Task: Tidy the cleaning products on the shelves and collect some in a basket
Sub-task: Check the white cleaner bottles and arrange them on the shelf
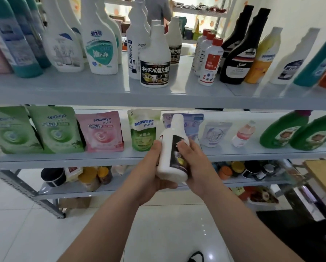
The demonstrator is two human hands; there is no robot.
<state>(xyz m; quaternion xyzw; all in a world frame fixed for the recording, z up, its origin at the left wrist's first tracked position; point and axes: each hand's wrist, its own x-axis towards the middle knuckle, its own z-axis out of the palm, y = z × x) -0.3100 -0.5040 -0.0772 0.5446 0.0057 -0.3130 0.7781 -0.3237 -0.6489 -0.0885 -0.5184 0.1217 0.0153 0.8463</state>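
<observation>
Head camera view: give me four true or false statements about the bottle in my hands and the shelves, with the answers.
1. The left grip and the right grip both hold the white plastic bottle with a dark label. True.
2. That bottle rests on a shelf. False: it is held in the air, in front of the middle grey shelf.
3. A pink soft refill pouch stands on the middle grey shelf. True.
4. The two black plastic bottles stand on the bottom shelf. False: they stand on the top shelf.
</observation>
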